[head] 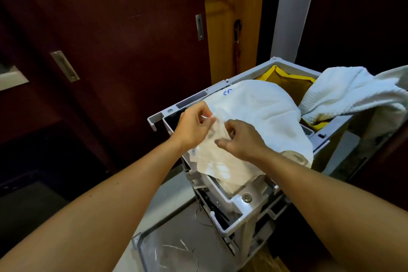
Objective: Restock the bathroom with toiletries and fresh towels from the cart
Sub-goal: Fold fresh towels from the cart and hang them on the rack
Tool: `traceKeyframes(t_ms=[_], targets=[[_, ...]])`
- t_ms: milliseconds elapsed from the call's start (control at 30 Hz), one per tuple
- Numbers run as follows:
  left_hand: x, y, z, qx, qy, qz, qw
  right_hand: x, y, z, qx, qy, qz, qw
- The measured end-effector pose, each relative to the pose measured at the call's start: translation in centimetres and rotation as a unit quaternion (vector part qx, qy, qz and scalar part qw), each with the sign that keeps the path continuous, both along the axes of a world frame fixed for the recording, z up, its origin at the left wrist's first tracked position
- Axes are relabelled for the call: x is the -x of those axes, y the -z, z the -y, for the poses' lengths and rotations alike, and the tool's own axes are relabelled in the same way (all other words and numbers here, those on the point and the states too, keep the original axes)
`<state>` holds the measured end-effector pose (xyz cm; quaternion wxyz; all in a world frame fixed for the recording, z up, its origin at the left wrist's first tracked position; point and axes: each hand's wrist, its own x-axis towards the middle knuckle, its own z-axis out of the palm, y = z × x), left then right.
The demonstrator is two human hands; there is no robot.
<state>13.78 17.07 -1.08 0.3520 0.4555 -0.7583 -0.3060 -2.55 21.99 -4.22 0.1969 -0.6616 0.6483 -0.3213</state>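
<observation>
Presently, one grey cart (234, 203) carries two white cloths; your left hand (194, 127) and right hand (241, 140) both pinch the smooth sheet (254, 106), the waffle towel (346, 93) untouched.

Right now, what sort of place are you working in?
Probably a hotel room entryway or corridor, at a housekeeping cart. It carries a white linen bag, which both hands pinch, and a white towel draped over a yellow liner. Dark sliding doors stand behind.
</observation>
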Motion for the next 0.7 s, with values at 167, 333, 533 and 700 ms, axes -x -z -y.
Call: traceKeyframes(t_ms=[167,333,533,700], targets=[[0.4,-1.6,2.3,-0.017,-0.063,-0.135,0.989,3.3,0.6,-0.4,-0.012,0.036,-0.158,0.987],[0.4,-3.3,4.2,-0.044,-0.1,-0.219,0.969,7.3,-0.1,-1.3,-0.054,0.157,-0.342,0.925],[-0.6,-2.8,4.4,-0.077,-0.09,-0.155,0.981,8.8,-0.9,-1.9,-0.033,0.181,-0.412,0.892],[-0.7,-0.9,2.8,-0.149,0.011,-0.032,0.988,4.3,0.2,-1.4,-0.006,0.003,-0.229,0.973]])
